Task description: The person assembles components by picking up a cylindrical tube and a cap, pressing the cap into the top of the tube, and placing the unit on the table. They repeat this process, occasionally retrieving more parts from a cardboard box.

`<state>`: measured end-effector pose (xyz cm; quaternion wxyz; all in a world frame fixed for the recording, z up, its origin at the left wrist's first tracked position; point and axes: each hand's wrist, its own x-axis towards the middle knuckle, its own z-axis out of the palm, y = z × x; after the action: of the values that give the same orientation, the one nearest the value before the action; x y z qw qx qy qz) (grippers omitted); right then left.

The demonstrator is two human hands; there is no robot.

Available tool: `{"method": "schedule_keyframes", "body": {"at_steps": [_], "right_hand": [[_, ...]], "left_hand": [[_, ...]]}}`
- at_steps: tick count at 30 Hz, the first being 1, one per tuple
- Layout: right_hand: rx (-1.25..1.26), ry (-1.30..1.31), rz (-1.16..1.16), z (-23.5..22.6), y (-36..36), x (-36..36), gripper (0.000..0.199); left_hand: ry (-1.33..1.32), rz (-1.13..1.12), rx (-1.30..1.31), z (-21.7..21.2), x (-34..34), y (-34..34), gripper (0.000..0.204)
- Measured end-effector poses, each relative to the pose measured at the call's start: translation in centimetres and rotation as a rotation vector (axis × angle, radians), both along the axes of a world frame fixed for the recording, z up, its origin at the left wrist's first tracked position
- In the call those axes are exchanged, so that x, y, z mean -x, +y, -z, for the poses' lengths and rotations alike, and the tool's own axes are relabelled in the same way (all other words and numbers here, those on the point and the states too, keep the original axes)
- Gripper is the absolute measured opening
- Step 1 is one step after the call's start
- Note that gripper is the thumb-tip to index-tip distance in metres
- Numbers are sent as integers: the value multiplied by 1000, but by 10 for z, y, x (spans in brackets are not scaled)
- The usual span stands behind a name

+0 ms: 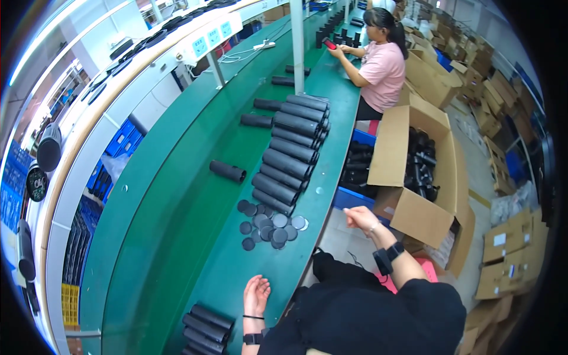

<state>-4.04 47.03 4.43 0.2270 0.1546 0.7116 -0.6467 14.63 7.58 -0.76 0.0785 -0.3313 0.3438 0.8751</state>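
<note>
My left hand (257,294) rests over the near part of the green worktable (234,272), fingers loosely curled and a little apart, with nothing visible in it. Just beyond lies a scatter of flat black discs (279,235). Past the discs, black tubes (281,171) lie side by side in a stacked row. My right hand (359,219) is raised off the table's right edge, beside an open cardboard box (417,216). Its fingers are folded together, and no object shows in them. More black tubes (207,328) lie near my left forearm.
The cardboard box holds black parts (421,163). Next to it, a blue crate (357,198) also contains black pieces. A single tube (228,171) lies on the lower green strip left of the row. Farther along the table, a person (384,65) holds a red-and-black phone-like object (329,44).
</note>
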Motion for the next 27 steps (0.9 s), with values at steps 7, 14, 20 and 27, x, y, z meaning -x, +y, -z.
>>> {"method": "schedule_keyframes", "body": {"at_steps": [7, 14, 20, 27], "right_hand": [[-61, 67, -3, 13, 62, -27, 32], [-115, 127, -328, 2, 107, -3, 20], [-404, 301, -345, 42, 196, 3, 20], [-356, 191, -265, 57, 235, -3, 20]], "left_hand": [[14, 194, 31, -16, 43, 48, 20], [58, 227, 11, -33, 88, 127, 19], [184, 367, 76, -49, 155, 197, 23], [982, 344, -43, -250, 188, 268, 40]]}}
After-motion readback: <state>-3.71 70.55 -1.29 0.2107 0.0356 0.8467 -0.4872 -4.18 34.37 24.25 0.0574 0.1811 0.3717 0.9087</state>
